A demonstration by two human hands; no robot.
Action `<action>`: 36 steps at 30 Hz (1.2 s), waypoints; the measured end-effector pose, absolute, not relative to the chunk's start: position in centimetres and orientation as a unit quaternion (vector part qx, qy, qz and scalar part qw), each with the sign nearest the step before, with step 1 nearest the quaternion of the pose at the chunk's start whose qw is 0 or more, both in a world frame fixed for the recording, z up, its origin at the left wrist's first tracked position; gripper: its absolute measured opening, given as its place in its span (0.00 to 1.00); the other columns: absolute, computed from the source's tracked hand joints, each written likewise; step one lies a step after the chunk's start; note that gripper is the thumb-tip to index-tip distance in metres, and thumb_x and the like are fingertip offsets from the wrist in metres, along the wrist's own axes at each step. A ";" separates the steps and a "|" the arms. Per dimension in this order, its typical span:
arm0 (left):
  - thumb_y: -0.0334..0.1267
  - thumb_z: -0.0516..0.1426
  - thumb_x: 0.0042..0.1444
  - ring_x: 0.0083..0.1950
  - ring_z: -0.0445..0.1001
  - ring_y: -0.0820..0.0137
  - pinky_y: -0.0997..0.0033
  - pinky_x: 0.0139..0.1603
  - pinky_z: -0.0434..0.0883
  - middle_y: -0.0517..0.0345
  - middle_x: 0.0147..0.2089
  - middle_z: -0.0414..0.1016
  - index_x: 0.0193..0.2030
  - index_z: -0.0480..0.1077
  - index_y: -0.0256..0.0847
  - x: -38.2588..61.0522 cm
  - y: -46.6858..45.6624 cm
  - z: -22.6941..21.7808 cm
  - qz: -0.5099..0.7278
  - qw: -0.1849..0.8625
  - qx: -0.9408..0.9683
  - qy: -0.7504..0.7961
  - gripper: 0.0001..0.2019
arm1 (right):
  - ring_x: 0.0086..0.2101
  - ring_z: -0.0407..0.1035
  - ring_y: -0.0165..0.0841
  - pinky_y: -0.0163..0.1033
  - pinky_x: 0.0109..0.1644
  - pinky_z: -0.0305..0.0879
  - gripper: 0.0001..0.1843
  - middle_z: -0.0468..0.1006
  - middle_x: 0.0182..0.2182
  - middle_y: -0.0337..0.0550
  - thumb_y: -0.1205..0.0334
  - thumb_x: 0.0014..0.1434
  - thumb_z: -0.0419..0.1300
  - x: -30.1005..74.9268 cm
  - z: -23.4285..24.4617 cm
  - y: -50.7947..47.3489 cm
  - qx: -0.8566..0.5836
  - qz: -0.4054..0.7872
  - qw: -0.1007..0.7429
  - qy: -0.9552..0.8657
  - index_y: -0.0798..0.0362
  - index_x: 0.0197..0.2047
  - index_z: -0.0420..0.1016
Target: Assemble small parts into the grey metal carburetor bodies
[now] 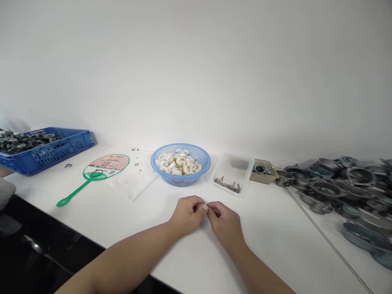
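Note:
My left hand [187, 214] and my right hand [224, 222] rest close together on the white table [275, 232], fingertips meeting in a pinch. Whatever sits between the fingers is too small to make out. Just beyond the hands stands a round blue basket [180, 181] filled with several small white curved parts [177, 163]. To its right lies a clear plastic tray [241, 163] with thin dark metal pins [227, 185] at its near edge.
A blue crate [61, 149] of dark metal parts sits far left. A green hand fan [92, 175] and a clear bag [137, 179] lie left of the basket. A small cardboard box [263, 171] and a heap of grey metal castings [346, 188] fill the right side.

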State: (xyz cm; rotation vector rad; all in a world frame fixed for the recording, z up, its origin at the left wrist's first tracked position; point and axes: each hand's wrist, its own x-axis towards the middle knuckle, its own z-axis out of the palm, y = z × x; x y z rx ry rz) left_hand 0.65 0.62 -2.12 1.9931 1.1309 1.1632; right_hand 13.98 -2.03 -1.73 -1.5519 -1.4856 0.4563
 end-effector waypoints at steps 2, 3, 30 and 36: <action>0.38 0.53 0.53 0.31 0.71 0.71 0.73 0.34 0.68 0.59 0.30 0.76 0.35 0.73 0.38 0.6 0.5 -2.2 0.431 0.284 0.747 0.419 0.10 | 0.24 0.68 0.34 0.38 0.31 0.63 0.12 0.75 0.21 0.37 0.54 0.49 0.53 13.9 -1.8 -2.1 -0.628 0.189 0.454 -0.603 0.50 0.27 0.74; 0.37 0.53 0.53 0.31 0.71 0.71 0.73 0.34 0.68 0.59 0.30 0.76 0.35 0.73 0.38 0.6 0.5 -2.3 0.429 0.288 0.746 0.420 0.09 | 0.23 0.68 0.34 0.38 0.31 0.63 0.11 0.75 0.20 0.37 0.55 0.49 0.53 13.9 -1.8 -2.2 -0.630 0.191 0.455 -0.599 0.50 0.28 0.74; 0.40 0.57 0.47 0.51 0.68 0.62 0.64 0.50 0.65 0.55 0.51 0.71 0.52 0.67 0.43 0.1 1.4 -3.0 0.265 0.184 0.768 0.554 0.22 | 0.21 0.65 0.33 0.37 0.26 0.60 0.13 0.72 0.19 0.36 0.53 0.47 0.55 16.3 -2.9 -1.4 -0.659 0.206 0.484 -0.538 0.51 0.32 0.74; 0.39 0.57 0.48 0.46 0.70 0.64 0.67 0.45 0.66 0.57 0.42 0.74 0.46 0.71 0.45 0.0 1.7 -3.4 0.250 0.163 0.787 0.539 0.16 | 0.21 0.65 0.32 0.37 0.27 0.61 0.12 0.72 0.19 0.35 0.54 0.47 0.55 16.3 -3.0 -1.5 -0.659 0.209 0.483 -0.537 0.51 0.32 0.74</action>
